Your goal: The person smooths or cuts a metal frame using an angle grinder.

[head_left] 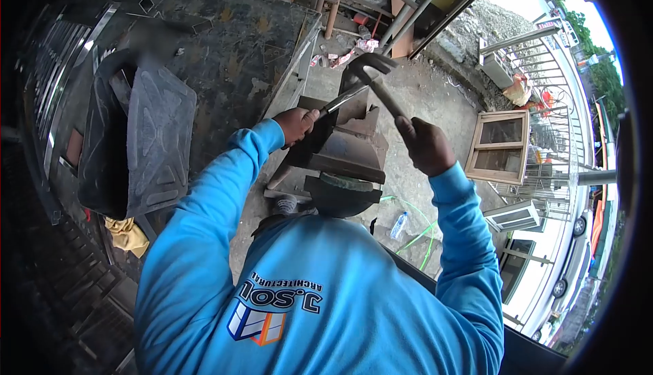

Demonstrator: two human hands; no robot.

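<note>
My left hand (pixel 296 127) is closed round a thin metal rod or tool (pixel 343 99) that points up and to the right over an anvil-like metal block. My right hand (pixel 427 146) grips the handle of a claw hammer (pixel 386 94). The hammer's dark head lies over the far end of the rod; whether they touch I cannot tell. Below both hands stands the dark, rusty metal block (pixel 347 154), with a rounded piece (pixel 343 197) at its near end, close to my body.
A dark metal worktable (pixel 231 55) is at the left, bearing a black plastic container (pixel 160 137). A wooden-framed panel (pixel 498 145) stands at the right. A plastic bottle (pixel 399 225) and green hose (pixel 428 239) lie on the floor. Metal pipes (pixel 415 11) lean at the back.
</note>
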